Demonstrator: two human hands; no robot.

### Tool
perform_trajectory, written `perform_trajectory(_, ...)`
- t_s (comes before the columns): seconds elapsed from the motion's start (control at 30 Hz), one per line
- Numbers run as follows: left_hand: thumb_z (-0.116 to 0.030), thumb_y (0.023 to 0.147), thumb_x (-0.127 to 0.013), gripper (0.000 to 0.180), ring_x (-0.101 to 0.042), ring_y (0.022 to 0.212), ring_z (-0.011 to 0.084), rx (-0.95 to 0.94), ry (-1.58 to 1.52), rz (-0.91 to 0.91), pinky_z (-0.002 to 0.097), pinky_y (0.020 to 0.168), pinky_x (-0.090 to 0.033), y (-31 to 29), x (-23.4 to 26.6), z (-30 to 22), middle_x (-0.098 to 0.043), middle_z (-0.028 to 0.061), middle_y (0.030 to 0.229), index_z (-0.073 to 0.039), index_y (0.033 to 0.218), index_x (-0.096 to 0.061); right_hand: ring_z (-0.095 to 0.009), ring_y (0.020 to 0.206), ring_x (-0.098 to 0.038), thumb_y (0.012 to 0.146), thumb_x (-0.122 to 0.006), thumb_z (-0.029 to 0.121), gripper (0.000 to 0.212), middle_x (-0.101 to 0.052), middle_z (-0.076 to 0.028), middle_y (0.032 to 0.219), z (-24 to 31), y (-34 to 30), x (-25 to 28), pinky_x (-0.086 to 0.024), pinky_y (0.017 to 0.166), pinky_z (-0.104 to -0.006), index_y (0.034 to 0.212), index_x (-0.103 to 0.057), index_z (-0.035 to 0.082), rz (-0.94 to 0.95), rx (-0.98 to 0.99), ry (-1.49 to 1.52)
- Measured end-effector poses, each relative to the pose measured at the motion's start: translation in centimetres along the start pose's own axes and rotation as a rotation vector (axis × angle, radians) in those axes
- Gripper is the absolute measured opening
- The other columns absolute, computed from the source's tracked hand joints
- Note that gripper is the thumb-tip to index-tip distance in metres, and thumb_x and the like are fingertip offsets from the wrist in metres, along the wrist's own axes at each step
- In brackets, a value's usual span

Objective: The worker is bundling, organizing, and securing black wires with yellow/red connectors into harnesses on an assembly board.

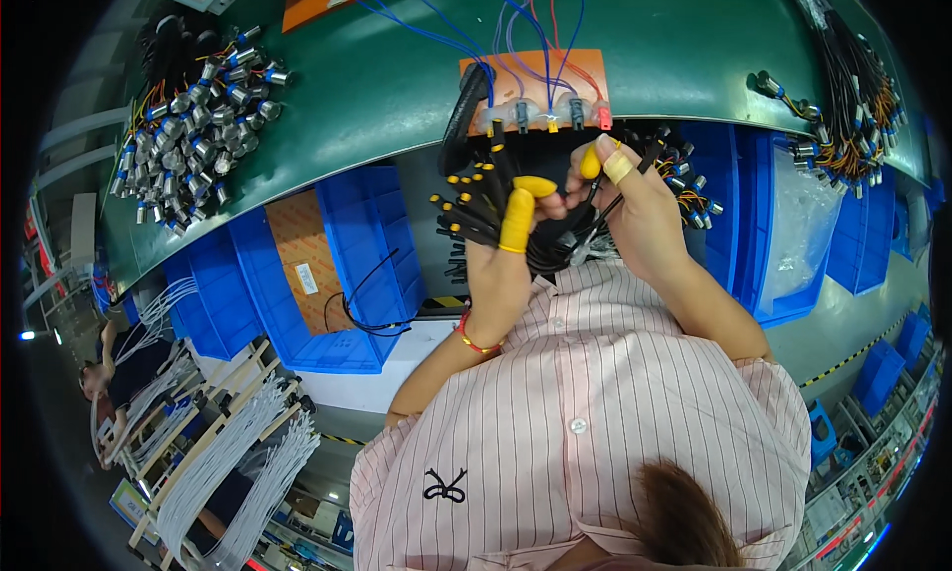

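Just nearside of the orange board point(535, 75): right hand point(643, 219) pinching a black cable point(596, 188), apparently mid-work; left hand point(504, 264) hovering alongside, grip unclear. Yellow-tipped cables point(478, 202) lying nearside-left of board, probably waiting. Metal-capped connectors point(193, 125) sitting well left of it, status uncertain.

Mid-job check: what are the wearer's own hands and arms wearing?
The left hand has two yellow finger covers and a red-and-yellow bracelet. The right hand has a yellow finger cover and a pale wrap. The short sleeves are pale pink with dark stripes.
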State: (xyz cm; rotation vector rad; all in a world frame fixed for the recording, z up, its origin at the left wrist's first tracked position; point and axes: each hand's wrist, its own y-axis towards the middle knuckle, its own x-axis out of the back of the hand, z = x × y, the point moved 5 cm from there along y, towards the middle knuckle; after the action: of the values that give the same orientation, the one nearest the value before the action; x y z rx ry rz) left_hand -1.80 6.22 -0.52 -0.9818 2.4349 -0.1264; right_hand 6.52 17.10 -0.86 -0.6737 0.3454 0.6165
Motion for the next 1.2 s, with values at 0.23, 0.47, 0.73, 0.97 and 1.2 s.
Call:
perform_trajectory(0.23,-0.014,0.100,-0.045,0.020,-0.044,0.047,0.0091,0.144,0.073,0.139,0.0212,0.048,-0.036,0.1,-0.2,0.0,-0.052,0.0055,0.061,0.003,0.096,-0.055,-0.006,0.050,-0.047,0.094,-0.058,0.025,0.025,-0.052,-0.001,0.064,1.0,-0.7,-2.3,-0.036,0.048,-0.0208,0.095,-0.055,0.000,0.175,-0.015,-0.149)
perform_trajectory(0.47,-0.015,0.100,-0.045,0.019,-0.048,0.051,0.0098,0.189,-0.005,0.144,0.0217,0.049,-0.040,-0.2,-0.1,0.6,-0.056,0.0078,0.067,0.002,0.104,-0.052,-0.007,0.046,-0.054,0.093,-0.059,0.026,0.028,-0.053,-0.001,0.058,0.5,0.1,-1.6,-0.036,0.043,-0.0207,0.088,-0.058,-0.001,0.168,-0.062,-0.205)
perform_trajectory(0.73,-0.012,0.097,-0.050,0.017,-0.049,0.055,0.0104,0.255,-0.054,0.148,0.0246,0.055,-0.043,0.6,-0.1,1.0,-0.056,0.0072,0.071,0.001,0.108,-0.051,-0.010,0.047,-0.055,0.095,-0.054,0.022,0.026,-0.055,-0.005,0.059,0.8,0.4,-1.6,-0.035,0.043,-0.0223,0.091,-0.060,-0.003,0.208,-0.118,-0.097)
perform_trajectory(0.97,-0.009,0.096,-0.051,0.014,-0.049,0.055,0.0114,0.253,-0.104,0.131,0.0260,0.055,-0.043,0.5,0.4,1.3,-0.056,0.0085,0.072,0.000,0.106,-0.050,-0.010,0.046,-0.054,0.096,-0.052,0.021,0.025,-0.058,-0.006,0.062,0.9,0.8,-1.6,-0.035,0.043,-0.0216,0.092,-0.059,-0.003,0.237,-0.153,-0.150)
perform_trajectory(1.2,-0.007,0.095,-0.053,0.011,-0.049,0.055,0.0111,0.257,-0.096,0.118,0.0253,0.056,-0.043,0.7,-0.1,0.8,-0.056,0.0085,0.072,0.000,0.103,-0.050,-0.011,0.043,-0.051,0.094,-0.053,0.021,0.024,-0.054,-0.006,0.059,0.8,0.6,-2.1,-0.043,0.043,-0.0254,0.088,-0.058,-0.002,0.172,-0.178,-0.008)
